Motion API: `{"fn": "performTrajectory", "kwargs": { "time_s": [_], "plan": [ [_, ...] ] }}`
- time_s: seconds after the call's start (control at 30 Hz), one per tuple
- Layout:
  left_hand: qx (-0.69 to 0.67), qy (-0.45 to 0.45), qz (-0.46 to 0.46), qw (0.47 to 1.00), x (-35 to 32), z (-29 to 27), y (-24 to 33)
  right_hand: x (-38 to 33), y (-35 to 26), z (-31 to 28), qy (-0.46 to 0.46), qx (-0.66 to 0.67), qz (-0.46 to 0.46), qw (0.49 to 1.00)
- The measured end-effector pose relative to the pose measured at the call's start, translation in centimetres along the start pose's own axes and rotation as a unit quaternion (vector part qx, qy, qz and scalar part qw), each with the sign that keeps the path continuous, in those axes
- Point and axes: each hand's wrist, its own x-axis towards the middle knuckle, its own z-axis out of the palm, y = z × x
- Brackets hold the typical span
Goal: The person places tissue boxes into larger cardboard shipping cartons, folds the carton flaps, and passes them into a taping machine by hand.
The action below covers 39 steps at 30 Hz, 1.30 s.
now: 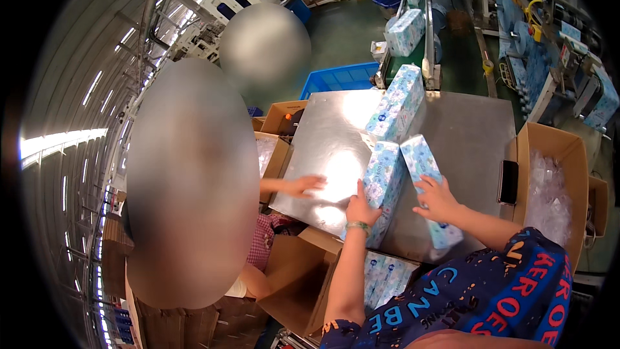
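Observation:
Several long tissue packs in blue-and-white floral film lie on the metal table. My left hand, wearing a bracelet, grips the left side of a long pack, its index finger stretched along it. My right hand is over a narrower pack lying slantwise to the right, with fingers and thumb around its edges. Beyond them, another pack points toward the conveyor. Below my left forearm, more packs sit in a carton. A co-worker's hand reaches over the table from the left.
The metal table fills the middle. At its right, a carton holds clear plastic film beside a dark flat object. An open carton stands near left. A blue crate and a conveyor carrying packs are beyond.

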Motion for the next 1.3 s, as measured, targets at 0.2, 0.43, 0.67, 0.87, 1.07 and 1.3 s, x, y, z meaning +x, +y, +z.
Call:
{"fn": "performTrajectory", "kwargs": {
  "time_s": [0.2, 0.43, 0.67, 0.87, 1.07, 1.3],
  "plan": [
    [-0.113, 0.205, 0.115, 0.965, -8.5, -8.0, 1.8, -4.2, -1.0, 1.4, 0.08, -0.103, 0.205, 0.97],
    [-0.253, 0.327, 0.126, 0.902, -25.1, -5.4, -2.5, 0.0, -1.9, 2.0, 0.066, -0.084, 0.176, 0.979],
    [-0.117, 0.29, -0.04, 0.949, -40.2, 3.1, -8.3, -4.9, -10.3, -0.4, 0.273, -0.025, -0.161, 0.948],
    [0.003, 0.029, -0.094, 0.995, -36.5, 12.2, -11.9, -7.0, -19.9, -4.0, 0.228, 0.202, -0.368, 0.878],
    [-0.24, 0.241, 0.01, 0.94, -34.7, 18.5, -15.1, -8.3, -28.7, -0.9, 0.005, 0.211, -0.593, 0.777],
    [-0.049, -0.056, -0.171, 0.982, -38.3, 15.3, -12.5, -2.0, -24.8, 19.1, -0.152, -0.143, -0.54, 0.815]
  ]
}}
